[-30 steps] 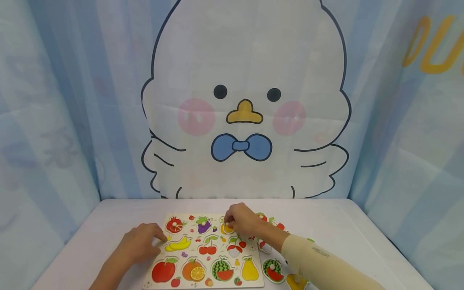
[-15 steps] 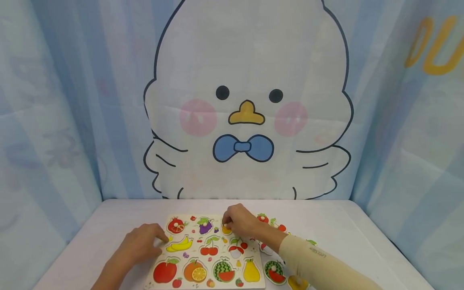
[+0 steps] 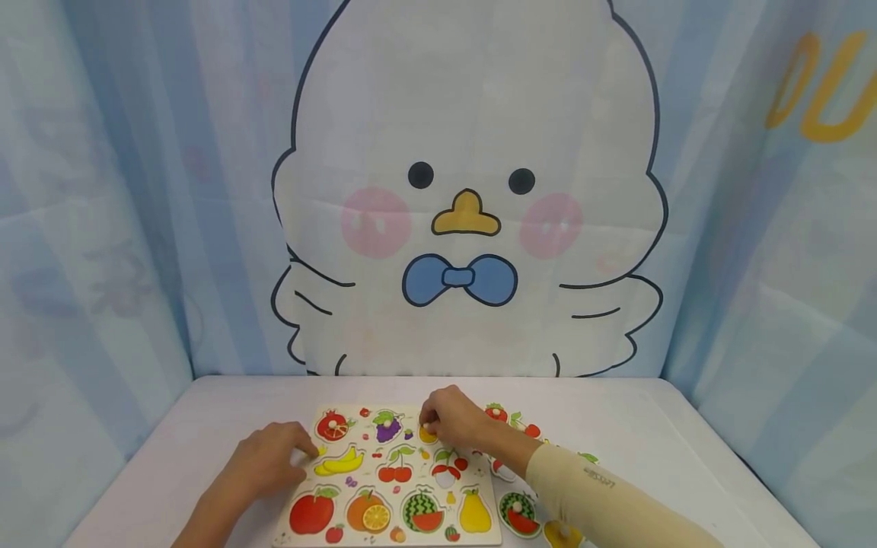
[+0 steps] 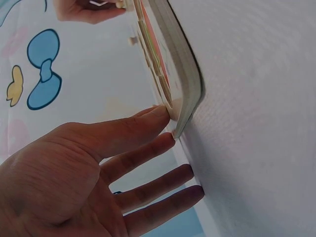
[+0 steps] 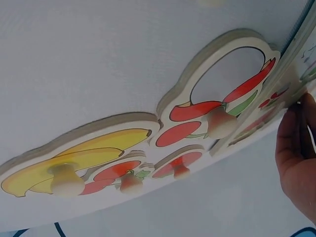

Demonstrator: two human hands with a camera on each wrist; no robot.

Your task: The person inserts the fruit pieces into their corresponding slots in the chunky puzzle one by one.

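A fruit puzzle board (image 3: 373,481) lies flat on the table. At its upper right my right hand (image 3: 457,417) pinches an orange-yellow fruit puzzle piece (image 3: 428,436), mostly covered by the fingers. My left hand (image 3: 266,460) is at the board's left edge. In the left wrist view, its thumb and index fingertips touch the board's edge (image 4: 190,74), while the other fingers stretch out straight beside it. A pomegranate piece (image 3: 333,427) and a grape piece (image 3: 387,428) sit in the board's top row.
Loose knobbed pieces lie right of the board, among them a watermelon piece (image 3: 518,514) and a yellow piece (image 3: 563,534). The right wrist view shows a banana piece (image 5: 98,148) and several red fruit pieces. A cartoon curtain (image 3: 466,327) hangs behind the table.
The head view has shifted slightly. Between one second and half a second ago, my right hand turned a little over the orange-yellow piece. My left hand stays at the board's edge.
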